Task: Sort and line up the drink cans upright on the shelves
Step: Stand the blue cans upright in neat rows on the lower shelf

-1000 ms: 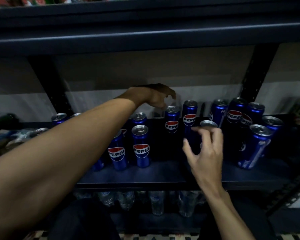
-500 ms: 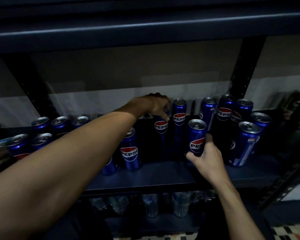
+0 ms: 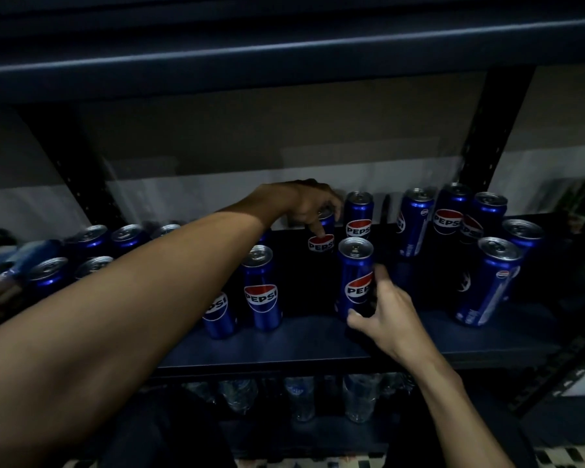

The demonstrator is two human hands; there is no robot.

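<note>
Head view: right hand (image 3: 389, 319) grips slim blue aluminium Pepsi can (image 3: 355, 278) at dark metal shelf (image 3: 311, 346) front; left hand (image 3: 313, 206) curls fingers over rear blue can (image 3: 321, 239). Left rows (image 3: 92, 236) lined; right cluster (image 3: 453, 217) loose, unsorted.

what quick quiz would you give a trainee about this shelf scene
1. True or false: the right hand grips an upright Pepsi can.
2. What stands below the can shelf? A) plastic bottles B) cardboard boxes C) glass jars
3. Fill in: the left hand holds a second can in the ___ row.
Key: 1 true; 2 A; 3 back.
</note>
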